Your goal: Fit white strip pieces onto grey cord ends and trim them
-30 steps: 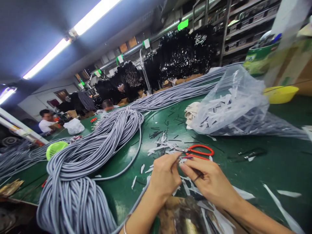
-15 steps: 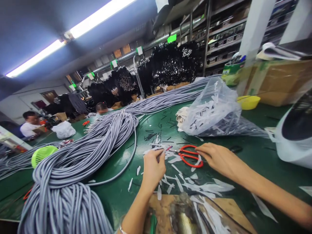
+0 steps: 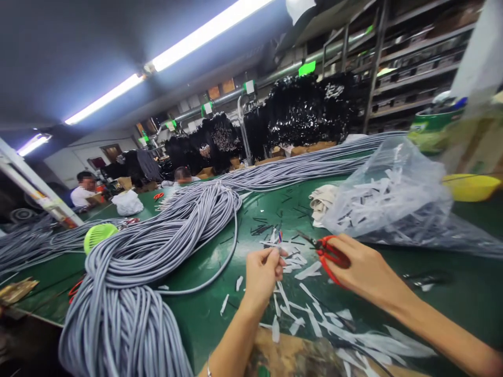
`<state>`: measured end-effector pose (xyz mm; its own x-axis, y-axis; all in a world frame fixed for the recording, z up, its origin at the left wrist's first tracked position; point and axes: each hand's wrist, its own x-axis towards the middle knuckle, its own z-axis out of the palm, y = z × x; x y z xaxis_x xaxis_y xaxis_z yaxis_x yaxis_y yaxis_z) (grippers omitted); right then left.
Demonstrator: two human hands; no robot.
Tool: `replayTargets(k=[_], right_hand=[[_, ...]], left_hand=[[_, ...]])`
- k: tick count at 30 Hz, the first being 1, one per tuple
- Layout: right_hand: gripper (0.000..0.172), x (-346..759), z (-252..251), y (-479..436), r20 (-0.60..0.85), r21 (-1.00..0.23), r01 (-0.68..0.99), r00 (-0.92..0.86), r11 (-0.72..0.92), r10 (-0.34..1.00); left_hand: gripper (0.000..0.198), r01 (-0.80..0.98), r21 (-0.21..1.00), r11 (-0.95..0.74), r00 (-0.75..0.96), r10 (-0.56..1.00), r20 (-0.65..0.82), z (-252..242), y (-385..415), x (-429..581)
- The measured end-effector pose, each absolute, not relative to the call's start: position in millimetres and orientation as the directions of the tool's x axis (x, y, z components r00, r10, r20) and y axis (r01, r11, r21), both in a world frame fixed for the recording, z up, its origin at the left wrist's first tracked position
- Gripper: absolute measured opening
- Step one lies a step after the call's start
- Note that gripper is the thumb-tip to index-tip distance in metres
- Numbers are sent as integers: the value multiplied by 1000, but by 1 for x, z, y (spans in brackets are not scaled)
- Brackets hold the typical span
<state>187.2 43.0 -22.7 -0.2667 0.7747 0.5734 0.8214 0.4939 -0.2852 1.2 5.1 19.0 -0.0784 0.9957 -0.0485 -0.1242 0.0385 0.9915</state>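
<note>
My left hand (image 3: 262, 273) is closed in a pinch on the end of a grey cable (image 3: 220, 272), whose thin coloured wires stick out past my fingertips. My right hand (image 3: 363, 269) is wrapped round the red-handled scissors (image 3: 328, 251) and holds them just above the green table (image 3: 451, 298), with the blades pointing left toward the cable end. White strips of cut sheath (image 3: 310, 309) lie scattered under and between both hands.
A thick bundle of grey cables (image 3: 157, 251) runs from the near left across the table to the far right. A clear bag of scraps (image 3: 389, 204) lies at the right, a yellow bowl (image 3: 469, 187) behind it. Two people sit far left.
My right hand left the cable end, reached right to the scissors on the table, and now has them lifted in its grip. My left hand kept its pinch on the cable.
</note>
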Motion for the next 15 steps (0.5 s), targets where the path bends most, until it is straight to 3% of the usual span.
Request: replayTargets(k=[3,6,15], right_hand=[[17,183,-17,30,771,-155,748,-317,645,552],[18,176,-13,22,878,38,729,-351,683,326],[31,170,-14,20,867,123,802,-374,585,330]], left_hand=[[40,-206,978,43,-62,996,-57,21,4,4],[41,-166,986,10,-81,996,-24,18,3,5],[23,29,992,-120,-124,985,122,6,-3,10]])
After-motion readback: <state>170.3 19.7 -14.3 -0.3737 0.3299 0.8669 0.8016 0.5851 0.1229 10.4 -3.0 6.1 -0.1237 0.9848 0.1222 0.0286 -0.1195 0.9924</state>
